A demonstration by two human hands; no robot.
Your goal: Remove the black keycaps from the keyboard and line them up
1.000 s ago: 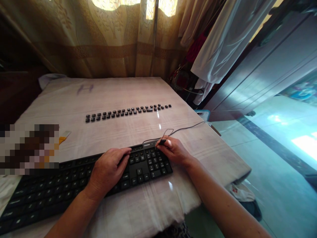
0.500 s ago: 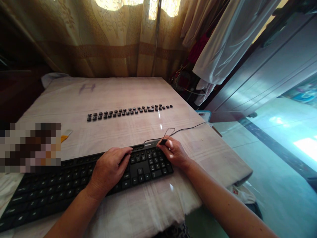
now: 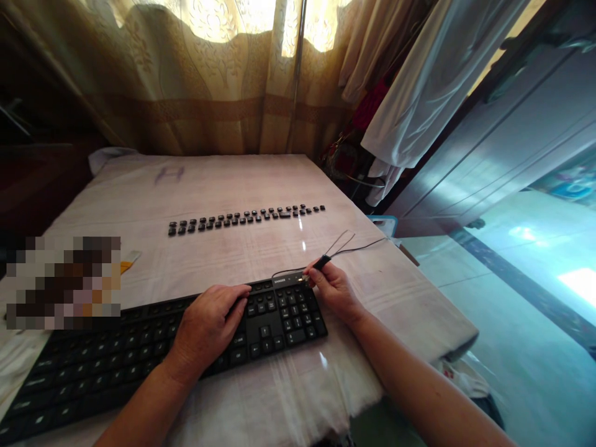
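A black keyboard (image 3: 264, 318) lies at a slant along the near side of the table. My left hand (image 3: 209, 320) rests across its middle, fingers bent over the back edge and thumb close to the index finger. Between the fingers of my right hand (image 3: 336, 288) is a black-handled keycap puller (image 3: 321, 262), its thin wire loops pointing up and away. That hand is over the top right corner of the keyboard, by the number pad. Farther back, small black keycaps (image 3: 226, 223) stand in two long rows on the cloth.
A pale checked cloth (image 3: 251, 177) covers the table. A black cable (image 3: 358, 248) runs off its right side. Left of the rows lies a small yellow-handled tool (image 3: 128, 266) beside a blurred-out patch. Curtains (image 3: 209, 118) hang behind, and white garments (image 3: 405, 118) hang at the right.
My right hand has turned the keycap puller, so its wire loops now stand farther right and higher. My left hand stays on the keyboard. The view has shifted slightly.
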